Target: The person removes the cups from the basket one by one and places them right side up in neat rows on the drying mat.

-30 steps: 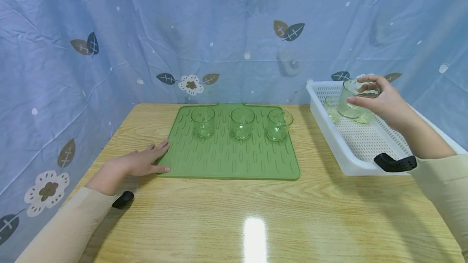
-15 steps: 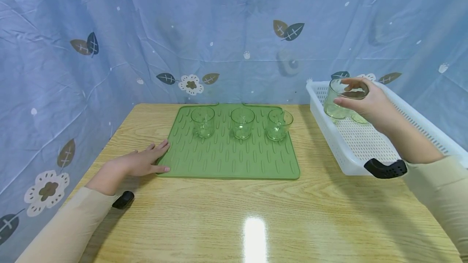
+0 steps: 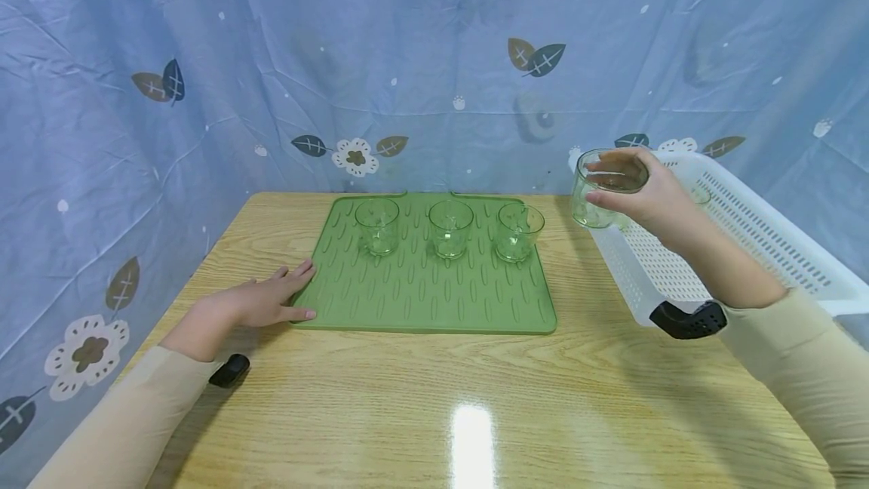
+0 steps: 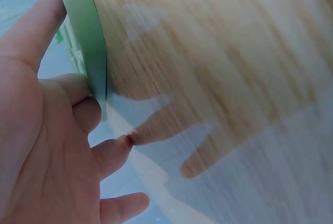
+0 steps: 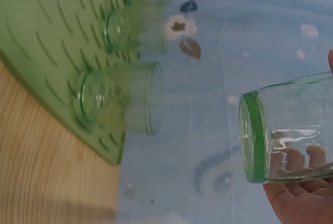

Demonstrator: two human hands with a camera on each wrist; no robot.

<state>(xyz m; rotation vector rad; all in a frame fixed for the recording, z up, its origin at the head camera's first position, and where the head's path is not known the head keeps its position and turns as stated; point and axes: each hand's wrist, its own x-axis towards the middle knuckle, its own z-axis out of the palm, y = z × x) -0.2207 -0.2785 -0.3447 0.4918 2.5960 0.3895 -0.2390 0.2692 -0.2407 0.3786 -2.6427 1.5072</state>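
My right hand (image 3: 641,191) grips a clear greenish drinking glass (image 3: 589,198) near its rim, held upright over the left edge of the white basket (image 3: 621,266). In the right wrist view the thick green base of this held glass (image 5: 255,138) shows, with fingers visible through its wall. My left hand (image 3: 268,300) lies with fingers spread at the left edge of the green ribbed mat (image 3: 421,300); in the left wrist view its fingers touch the mat's rim (image 4: 86,31). Along the mat's back half stand three similar glasses: left (image 3: 377,229), middle (image 3: 450,231) and right (image 3: 519,234).
More glass shows inside the basket, partly hidden behind my right hand and arm. A blue patterned curtain (image 3: 434,81) hangs along the back and left of the wooden table (image 3: 380,398). A black wrist camera (image 3: 687,321) sits below my right wrist.
My right hand has carried the glass leftward, from above the inside of the basket to its left edge. My left hand and the three glasses on the mat stay put.
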